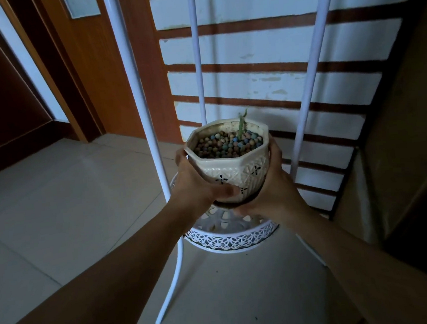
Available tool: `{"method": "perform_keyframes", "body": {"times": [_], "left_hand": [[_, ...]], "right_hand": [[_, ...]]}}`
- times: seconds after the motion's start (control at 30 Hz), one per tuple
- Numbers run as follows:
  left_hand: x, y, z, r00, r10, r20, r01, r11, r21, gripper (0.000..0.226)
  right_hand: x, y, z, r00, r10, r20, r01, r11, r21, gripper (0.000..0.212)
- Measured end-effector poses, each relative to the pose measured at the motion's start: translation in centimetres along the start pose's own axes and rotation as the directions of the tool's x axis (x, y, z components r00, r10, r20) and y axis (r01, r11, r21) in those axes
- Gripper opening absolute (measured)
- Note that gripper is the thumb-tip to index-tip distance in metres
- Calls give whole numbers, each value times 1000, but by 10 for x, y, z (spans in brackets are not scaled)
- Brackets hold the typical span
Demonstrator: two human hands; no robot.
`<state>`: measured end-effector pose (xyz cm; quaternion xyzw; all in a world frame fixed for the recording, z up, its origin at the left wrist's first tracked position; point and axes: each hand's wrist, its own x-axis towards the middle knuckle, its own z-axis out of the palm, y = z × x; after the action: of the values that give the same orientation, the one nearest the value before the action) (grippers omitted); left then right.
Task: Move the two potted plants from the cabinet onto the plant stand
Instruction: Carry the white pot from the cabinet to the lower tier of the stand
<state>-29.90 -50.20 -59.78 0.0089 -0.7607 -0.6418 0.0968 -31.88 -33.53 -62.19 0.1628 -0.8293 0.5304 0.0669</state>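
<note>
Octagonal cream ceramic pot [229, 165] of coloured pebbles [227, 145], left hand [196, 186] and right hand [273, 185] fingers wrapped around it, above lacy white metal tray [230, 238]

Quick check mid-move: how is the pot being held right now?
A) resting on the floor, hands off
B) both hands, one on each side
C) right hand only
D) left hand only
B: the left hand and right hand clasp opposite sides of the white ceramic pot, above the plant stand's round lattice tray.

Cream octagonal potted plant [229, 160], upright, above the plant stand [230, 235] lattice tray
</note>
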Motion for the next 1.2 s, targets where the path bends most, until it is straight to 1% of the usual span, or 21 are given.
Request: {"method": "perform_keyframes", "body": {"times": [0.1, 0.17, 0.3, 0.5, 0.6, 0.7, 0.9, 1.07, 1.2], "left_hand": [[3, -12, 2, 1000, -11, -10, 10, 999, -46, 102], [4, -20, 0, 1000, -12, -27, 10, 998, -54, 106], [5, -32, 0, 999, -18, -43, 14, 996, -85, 99], [3, -41, 5, 996, -55, -73, 46, 993, -112, 108], [3, -42, 5, 995, -41, -92, 35, 998, -58, 108], [3, -42, 5, 994, -34, -107, 33, 999, -10, 106], [3, -43, 5, 993, -45, -113, 50, 998, 44, 102], [6, -43, 4, 991, -68, -112, 74, 996, 54, 106], [7, -45, 4, 992, -57, -109, 64, 996, 69, 100]], "right_hand": [[5, 12, 8, 1000, 11, -18, -11, 1000, -14, 152], [8, 17, 13, 1000, 12, -1, -12, 999, -49, 153], [8, 17, 17, 999, 34, 8, -33, 989, -145, 154], [9, 15, 18, 999, 26, 18, -21, 964, -265, 151], [8, 14, 19, 1000, 20, 1, -19, 946, -325, 149], [7, 13, 20, 1000, 8, -19, -14, 937, -350, 146], [10, 17, 21, 1000, 24, -7, -24, 904, -427, 143], [11, 18, 22, 999, 32, -8, -32, 893, -449, 142], [12, 19, 22, 999, 44, 10, -35, 886, -463, 144]]}}
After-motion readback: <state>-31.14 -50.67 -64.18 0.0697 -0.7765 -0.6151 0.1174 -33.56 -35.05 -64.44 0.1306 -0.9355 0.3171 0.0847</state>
